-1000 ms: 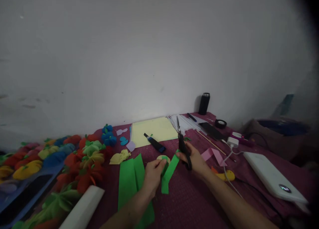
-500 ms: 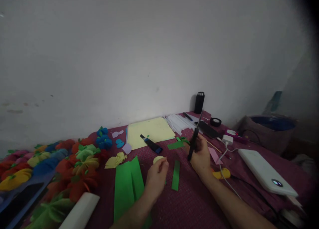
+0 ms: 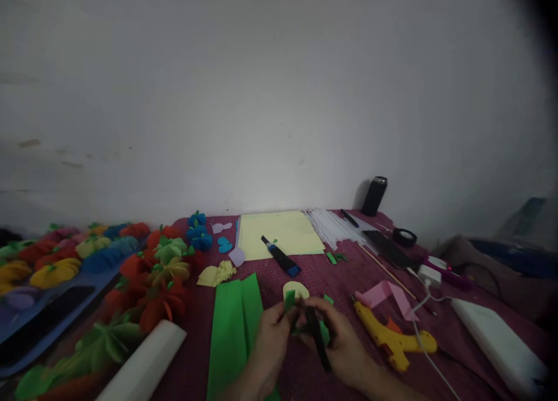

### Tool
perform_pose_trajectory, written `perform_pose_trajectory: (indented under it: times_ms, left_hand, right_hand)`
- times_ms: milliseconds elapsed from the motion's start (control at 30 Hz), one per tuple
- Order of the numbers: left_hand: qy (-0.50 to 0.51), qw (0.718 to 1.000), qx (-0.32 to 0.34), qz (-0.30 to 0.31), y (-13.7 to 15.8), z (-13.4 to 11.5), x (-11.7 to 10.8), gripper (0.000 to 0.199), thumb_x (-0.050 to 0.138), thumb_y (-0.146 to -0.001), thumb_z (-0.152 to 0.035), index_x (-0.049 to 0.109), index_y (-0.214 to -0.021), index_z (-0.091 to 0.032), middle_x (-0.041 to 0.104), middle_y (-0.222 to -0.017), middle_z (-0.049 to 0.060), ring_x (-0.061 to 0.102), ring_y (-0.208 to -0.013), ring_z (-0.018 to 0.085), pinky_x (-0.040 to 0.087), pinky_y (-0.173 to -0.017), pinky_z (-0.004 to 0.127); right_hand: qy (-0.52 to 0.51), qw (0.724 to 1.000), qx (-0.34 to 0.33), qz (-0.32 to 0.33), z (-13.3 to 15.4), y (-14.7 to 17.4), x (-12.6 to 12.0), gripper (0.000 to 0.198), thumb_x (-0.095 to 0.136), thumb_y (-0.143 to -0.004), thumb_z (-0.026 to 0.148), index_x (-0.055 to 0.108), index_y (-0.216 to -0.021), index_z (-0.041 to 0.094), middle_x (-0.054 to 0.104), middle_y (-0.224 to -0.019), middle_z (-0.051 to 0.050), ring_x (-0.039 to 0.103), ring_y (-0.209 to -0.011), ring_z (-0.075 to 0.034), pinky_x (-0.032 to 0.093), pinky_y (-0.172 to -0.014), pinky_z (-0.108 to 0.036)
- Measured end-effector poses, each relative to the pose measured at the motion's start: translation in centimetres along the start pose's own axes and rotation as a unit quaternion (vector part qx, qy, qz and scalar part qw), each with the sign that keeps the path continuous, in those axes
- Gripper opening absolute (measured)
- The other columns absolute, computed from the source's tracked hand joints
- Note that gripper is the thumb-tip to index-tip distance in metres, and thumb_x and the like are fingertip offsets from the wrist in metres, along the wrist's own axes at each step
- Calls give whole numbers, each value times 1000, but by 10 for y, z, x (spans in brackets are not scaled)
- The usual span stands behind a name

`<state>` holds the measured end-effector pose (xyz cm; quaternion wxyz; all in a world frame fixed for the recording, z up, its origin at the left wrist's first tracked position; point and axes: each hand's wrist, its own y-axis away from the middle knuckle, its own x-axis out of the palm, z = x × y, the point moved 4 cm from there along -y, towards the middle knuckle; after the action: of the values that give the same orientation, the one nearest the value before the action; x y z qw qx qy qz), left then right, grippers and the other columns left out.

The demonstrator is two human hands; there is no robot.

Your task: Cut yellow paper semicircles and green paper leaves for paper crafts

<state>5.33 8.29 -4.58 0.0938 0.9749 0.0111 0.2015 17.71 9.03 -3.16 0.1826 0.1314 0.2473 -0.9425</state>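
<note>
My left hand point(image 3: 272, 334) pinches a small green strip point(image 3: 290, 299), which looks like felt or paper. Close against it, my right hand point(image 3: 344, 346) grips black-handled scissors point(image 3: 319, 340); fingers hide much of them. More green shows at the right fingers. A round pale-yellow piece point(image 3: 295, 289) lies just beyond both hands. Beside the left forearm are long green sheets point(image 3: 226, 331). A black and blue box cutter point(image 3: 281, 257) rests partly on the pale-yellow sheets point(image 3: 257, 232).
Several colourful flower-like pieces point(image 3: 165, 296) crowd the left, with a white roll point(image 3: 143, 360) in front. At right lie a yellow glue gun point(image 3: 387, 334), pink strip point(image 3: 386, 296), phone point(image 3: 386, 247), white power bank point(image 3: 497, 340) and cables. A black can point(image 3: 375, 196) stands by the wall.
My right hand has come left and down with the scissors, meeting the left hand. A green strip is now in the left fingers. The view has shifted, showing the glue gun fully.
</note>
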Motion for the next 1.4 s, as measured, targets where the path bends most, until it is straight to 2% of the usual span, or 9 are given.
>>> perform_pose_trajectory:
  times_ms: [100, 233, 400, 533, 700, 833, 1000, 1167, 1400]
  left_hand:
    - [-21, 999, -15, 34, 2, 5, 4, 48, 65, -62, -56, 66, -82, -12, 64, -73, 5, 57, -61, 15, 41, -56, 24]
    - [-38, 995, -21, 86, 5, 7, 9, 48, 59, -68, -58, 64, -81, -12, 64, -73, 6, 59, -58, 16, 42, -57, 26]
    - [-136, 983, 29, 117, 11, -3, 10, 40, 47, -79, -48, 64, -77, -12, 65, -72, 7, 58, -60, 17, 43, -55, 26]
    - [-242, 960, 74, 118, 16, -9, 10, 35, 38, -84, -34, 65, -76, -14, 66, -68, 5, 58, -61, 17, 42, -60, 26]
    - [-306, 945, 74, 93, 20, -8, 10, 34, 36, -84, -31, 65, -72, -17, 66, -63, 3, 59, -65, 18, 40, -63, 25]
    - [-315, 943, 80, 78, 21, -6, 7, 36, 39, -84, -35, 65, -69, -17, 63, -62, 2, 55, -63, 17, 36, -61, 24]
    - [-314, 941, 122, 39, 20, -5, 3, 30, 55, -75, -44, 65, -72, -16, 54, -57, -1, 41, -54, 13, 29, -52, 22]
    - [-347, 929, 125, 35, 15, -2, 4, 32, 48, -80, -38, 62, -63, -15, 40, -51, -3, 32, -51, 11, 22, -48, 22]
    - [-280, 954, 96, 57, 15, -1, 6, 35, 49, -79, -44, 63, -63, -16, 54, -56, -1, 44, -56, 13, 32, -54, 22]
  right_hand:
    - [-98, 992, 72, -40, -3, -5, -10, 43, 65, -72, 18, 48, -110, 26, 63, -94, -4, 61, -82, -18, 51, -71, -30]
    - [-186, 972, 125, -69, -3, -10, -19, 54, 70, -70, 21, 43, -115, 30, 62, -99, -4, 60, -90, -19, 50, -75, -32]
    - [-235, 959, 157, 3, 3, -15, -17, 61, 71, -69, 23, 40, -121, 30, 60, -105, -6, 61, -84, -18, 52, -69, -31]
    - [-226, 960, 154, 53, 5, -17, -15, 59, 72, -67, 23, 44, -118, 27, 62, -95, -3, 61, -68, -14, 52, -66, -30]
    - [-162, 975, 146, 48, 4, -18, -19, 52, 68, -69, 23, 47, -116, 22, 62, -85, -1, 59, -76, -16, 50, -64, -28]
    - [-145, 976, 153, 46, 5, -18, -20, 49, 66, -69, 19, 48, -115, 21, 62, -91, -2, 59, -79, -16, 49, -65, -27]
    - [-126, 981, 146, 32, 7, -20, -21, 47, 66, -67, 17, 50, -111, 21, 63, -94, -2, 59, -85, -17, 48, -71, -28]
    - [-117, 980, 158, 33, 6, -21, -21, 50, 68, -67, 24, 47, -112, 20, 62, -88, -2, 59, -73, -15, 47, -59, -24]
    - [-193, 965, 172, 46, 7, -21, -17, 44, 69, -67, 30, 48, -105, 23, 59, -78, 3, 58, -61, -12, 47, -53, -23]
